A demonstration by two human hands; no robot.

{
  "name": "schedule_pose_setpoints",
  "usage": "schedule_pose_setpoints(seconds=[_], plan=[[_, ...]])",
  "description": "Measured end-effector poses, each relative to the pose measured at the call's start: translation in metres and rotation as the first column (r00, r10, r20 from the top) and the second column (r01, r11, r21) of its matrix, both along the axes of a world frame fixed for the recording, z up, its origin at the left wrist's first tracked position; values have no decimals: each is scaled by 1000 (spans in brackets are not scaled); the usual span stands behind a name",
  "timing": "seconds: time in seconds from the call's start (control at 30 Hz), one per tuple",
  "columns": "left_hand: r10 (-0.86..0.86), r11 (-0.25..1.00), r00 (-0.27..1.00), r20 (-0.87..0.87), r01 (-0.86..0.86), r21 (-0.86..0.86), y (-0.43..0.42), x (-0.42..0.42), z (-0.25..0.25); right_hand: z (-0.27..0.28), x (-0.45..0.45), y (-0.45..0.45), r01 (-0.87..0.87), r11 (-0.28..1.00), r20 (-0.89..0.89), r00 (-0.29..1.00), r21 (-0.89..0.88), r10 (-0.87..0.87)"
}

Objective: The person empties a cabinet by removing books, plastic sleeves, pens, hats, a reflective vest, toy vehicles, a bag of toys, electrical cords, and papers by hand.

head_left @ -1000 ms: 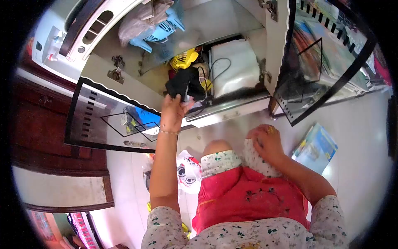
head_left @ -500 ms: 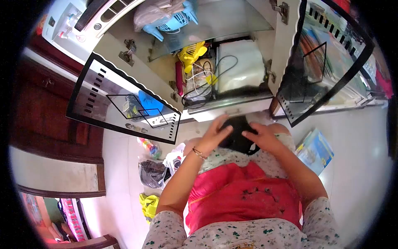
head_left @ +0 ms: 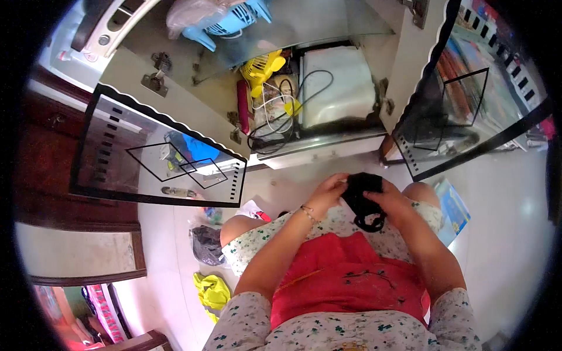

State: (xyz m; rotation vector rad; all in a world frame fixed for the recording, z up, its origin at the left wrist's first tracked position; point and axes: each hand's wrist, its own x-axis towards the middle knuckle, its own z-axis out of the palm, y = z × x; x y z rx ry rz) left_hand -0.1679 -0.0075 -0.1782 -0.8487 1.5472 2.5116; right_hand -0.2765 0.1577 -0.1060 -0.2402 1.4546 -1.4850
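Between both hands, above the lap, is a black face mask (head_left: 362, 196) of soft cloth, with a loop hanging from its lower end. My left hand (head_left: 329, 192) pinches its left edge with bent fingers. On the other side, my right hand (head_left: 387, 198) grips the right edge, thumb lying across the front. A red apron (head_left: 345, 269) covers the lap just below the hands. Ahead of them stands the low cabinet (head_left: 328, 153) with its glass doors swung apart.
Inside the cabinet are a yellow fan (head_left: 260, 70), cables, a white packet (head_left: 338, 86) and a blue plastic item (head_left: 234, 20). The left door (head_left: 158, 202) and right door (head_left: 430, 169) jut outward. On the floor lie a yellow cloth (head_left: 212, 292), a dark bag (head_left: 208, 244) and a blue booklet (head_left: 452, 210).
Both hands have moved to the right with the black mask, and its loop now hangs lower. The view has shifted slightly, and the left knee has spread outward.
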Motion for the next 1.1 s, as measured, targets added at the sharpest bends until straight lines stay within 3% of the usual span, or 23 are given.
schedule_pose_setpoints(seconds=[0.03,0.07,0.1,0.13,0.17,0.2,0.23,0.27,0.3,0.37,0.43,0.5,0.6,0.7,0.77,0.93,1.1], plan=[[-104,987,993,62,111,-117,-5,-4,-17,-17,-3,1,2,1000,7,1000,12,-2],[-108,988,992,68,115,-104,-10,-8,-34,-37,-6,3,-117,990,-219,967,83,133],[-114,937,977,178,165,-307,-14,-10,-58,-48,-8,5,-217,959,-420,865,179,274],[-97,840,955,282,230,-491,-20,-13,-82,-43,-6,5,-215,958,-413,868,189,276],[-102,845,953,284,234,-481,-29,-14,-114,-30,-1,2,-263,915,-447,809,305,382],[-104,467,951,291,306,-830,-37,-14,-148,-14,3,-2,-300,857,-466,740,419,486],[-105,-39,950,296,293,-955,-40,-18,-149,4,4,-5,-314,851,-421,764,421,490],[-110,-30,948,297,296,-955,-44,-24,-150,1,2,-6,-312,848,-414,766,428,491],[-187,-283,780,598,540,-793,-47,-34,-119,-2,1,-6,-305,864,-460,749,400,477],[-176,-528,525,833,664,-530,-52,-45,-105,-4,-3,-5,-298,877,-506,727,377,464],[-170,52,795,582,597,-801,-68,-51,-122,2,-6,-7,-219,850,-510,719,479,473],[-175,63,761,625,642,-764,-82,-55,-153,3,-6,-9,-224,859,-462,766,461,447],[-236,91,609,757,789,-607,-87,-72,-141,-3,-6,-8,-208,859,-434,792,468,429],[-291,120,543,788,837,-533,-83,-72,-140,-12,-6,-8,-187,879,-460,794,438,398],[-285,125,604,745,793,-596,-74,-62,-169,-21,-6,-7,-186,903,-449,817,388,361],[-521,-25,701,487,558,-830,-39,-35,-175,-59,-3,1,-49,939,-531,814,341,235],[-439,25,652,618,697,-717,-12,-8,-113,-53,0,0,-132,892,-530,763,431,369]])
